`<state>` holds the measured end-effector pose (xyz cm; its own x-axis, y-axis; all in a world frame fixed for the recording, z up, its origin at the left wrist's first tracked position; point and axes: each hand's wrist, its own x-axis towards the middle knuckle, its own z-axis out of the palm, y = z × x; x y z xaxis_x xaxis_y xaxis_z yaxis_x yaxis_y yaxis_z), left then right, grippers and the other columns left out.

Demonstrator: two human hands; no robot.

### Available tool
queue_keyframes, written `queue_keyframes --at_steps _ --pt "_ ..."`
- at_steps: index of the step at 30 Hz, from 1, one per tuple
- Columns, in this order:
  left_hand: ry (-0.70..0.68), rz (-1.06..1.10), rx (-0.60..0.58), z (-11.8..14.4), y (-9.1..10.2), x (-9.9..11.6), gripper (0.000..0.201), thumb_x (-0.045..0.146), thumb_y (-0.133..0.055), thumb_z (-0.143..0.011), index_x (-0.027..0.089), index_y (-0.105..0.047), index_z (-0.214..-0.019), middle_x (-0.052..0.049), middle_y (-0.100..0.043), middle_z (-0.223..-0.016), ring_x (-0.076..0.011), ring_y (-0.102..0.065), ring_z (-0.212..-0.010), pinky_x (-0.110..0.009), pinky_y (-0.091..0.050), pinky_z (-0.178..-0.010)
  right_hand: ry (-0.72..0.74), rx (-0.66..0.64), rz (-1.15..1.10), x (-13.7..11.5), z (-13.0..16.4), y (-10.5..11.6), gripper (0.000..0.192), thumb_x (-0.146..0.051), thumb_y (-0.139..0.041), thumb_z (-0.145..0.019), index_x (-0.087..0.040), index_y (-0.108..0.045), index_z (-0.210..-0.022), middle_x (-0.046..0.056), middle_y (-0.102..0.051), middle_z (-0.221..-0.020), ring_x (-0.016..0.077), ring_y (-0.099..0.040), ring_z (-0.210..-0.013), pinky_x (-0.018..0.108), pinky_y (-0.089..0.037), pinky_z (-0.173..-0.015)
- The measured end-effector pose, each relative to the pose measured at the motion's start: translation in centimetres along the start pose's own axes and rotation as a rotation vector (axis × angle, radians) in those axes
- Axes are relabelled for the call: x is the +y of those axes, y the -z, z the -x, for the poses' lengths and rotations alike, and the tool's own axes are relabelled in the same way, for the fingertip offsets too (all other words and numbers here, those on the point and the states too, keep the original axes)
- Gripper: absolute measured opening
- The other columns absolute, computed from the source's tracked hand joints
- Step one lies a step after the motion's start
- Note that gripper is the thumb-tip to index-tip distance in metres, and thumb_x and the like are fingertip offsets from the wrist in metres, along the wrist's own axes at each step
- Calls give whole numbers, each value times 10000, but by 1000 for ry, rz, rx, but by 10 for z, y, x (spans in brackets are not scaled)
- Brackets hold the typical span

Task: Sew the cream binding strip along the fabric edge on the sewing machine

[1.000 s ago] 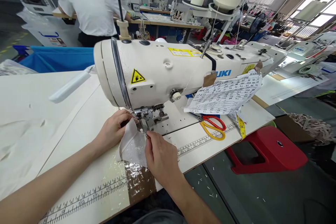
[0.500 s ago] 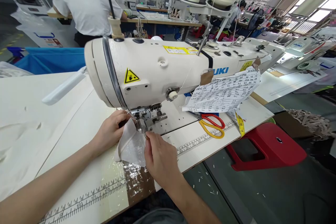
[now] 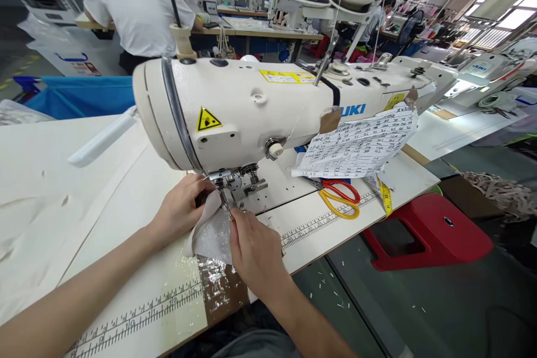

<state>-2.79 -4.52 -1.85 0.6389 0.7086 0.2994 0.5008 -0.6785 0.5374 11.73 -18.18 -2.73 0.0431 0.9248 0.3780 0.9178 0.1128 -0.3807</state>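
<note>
A small piece of white fabric [image 3: 213,236] lies under the needle area of a white sewing machine [image 3: 239,100]. Its left edge is folded up or curled. My left hand [image 3: 180,204] is closed on the fabric's far left edge, close beside the presser foot [image 3: 222,185]; the fingertips are partly hidden. On the fabric's right side, my right hand [image 3: 257,251] pinches a slim metal tool [image 3: 227,206], perhaps tweezers, that points up toward the presser foot. The tool's tip is hard to make out among the metal parts.
Scissors with red and yellow handles [image 3: 342,198], a yellow tape measure [image 3: 385,197] and a handwritten sheet [image 3: 356,148] are right of the needle. Ruler markings [image 3: 138,319] run along the table's front edge. A red stool [image 3: 436,232] stands right. Someone in white [image 3: 130,11] sits beyond.
Both hands stay almost in place. The fabric's left fold stands slightly more curled by my left fingers, and the view has shifted a little.
</note>
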Motion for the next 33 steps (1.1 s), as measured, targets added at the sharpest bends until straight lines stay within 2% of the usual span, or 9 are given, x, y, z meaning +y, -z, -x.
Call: queue_keyframes --at_steps 7,10,14,18,22,24,27,30,33 --pt "110 152 -22 1 5 -3 261 433 -541 -853 191 -619 -792 -60 -645 -872 -233 -591 -805 -358 -471 -699 -15 5 -11 0 0 1 288 -182 -378 -973 -116 -570 -1178 85 -690 -932 180 -662 -738 268 -461 -512" --pt "106 168 -9 2 6 -3 262 442 -570 -851 196 -619 -774 -52 -652 -883 -225 -598 -806 -352 -470 -707 -25 11 -9 0 0 1 268 -171 -404 -960 -119 -578 -1156 74 -691 -908 179 -662 -721 273 -460 -504" --pt "0 108 40 3 4 -3 234 394 -551 -887 199 -615 -773 -45 -658 -848 -211 -596 -779 -338 -472 -682 -43 6 17 -2 -1 0 246 -169 -443 -946 -136 -582 -1146 54 -689 -886 178 -659 -686 276 -445 -482" --pt "-223 -38 116 3 1 -5 196 284 -513 -924 192 -607 -778 -53 -662 -819 -211 -584 -764 -337 -480 -666 -40 8 84 -4 -2 -4 259 -161 -467 -934 -142 -574 -1169 47 -683 -872 182 -653 -653 283 -430 -461" --pt "-341 -151 26 4 4 -6 248 178 -416 -951 181 -644 -854 -82 -681 -918 -229 -590 -854 -352 -516 -707 -46 34 114 -8 3 -3 286 -129 -447 -927 -110 -547 -1195 72 -689 -889 199 -671 -694 283 -453 -491" --pt "-354 -161 -50 5 8 -5 248 184 -428 -946 172 -670 -899 -96 -671 -970 -239 -588 -901 -358 -531 -725 -65 48 50 -9 12 3 295 -131 -439 -918 -112 -525 -1200 75 -693 -897 210 -680 -711 287 -468 -512" --pt "-364 -187 -114 10 13 2 316 145 -385 -936 154 -697 -990 -123 -645 -1015 -257 -576 -953 -385 -544 -768 -65 55 -202 -9 39 18 262 -145 -422 -902 -160 -499 -1152 43 -692 -864 195 -684 -724 269 -491 -560" --pt "-361 -288 -124 17 10 13 393 105 -331 -924 125 -690 -1081 -148 -626 -1051 -283 -557 -978 -444 -545 -815 -70 26 -365 -8 72 29 223 -141 -412 -887 -206 -494 -1084 9 -685 -796 167 -673 -675 234 -481 -553" --pt "-321 -388 -91 23 2 26 374 141 -351 -930 75 -683 -1087 -173 -619 -1075 -305 -545 -988 -487 -544 -854 -71 29 -352 -4 93 33 252 -126 -402 -876 -226 -502 -1085 1 -676 -757 163 -660 -624 226 -478 -536"
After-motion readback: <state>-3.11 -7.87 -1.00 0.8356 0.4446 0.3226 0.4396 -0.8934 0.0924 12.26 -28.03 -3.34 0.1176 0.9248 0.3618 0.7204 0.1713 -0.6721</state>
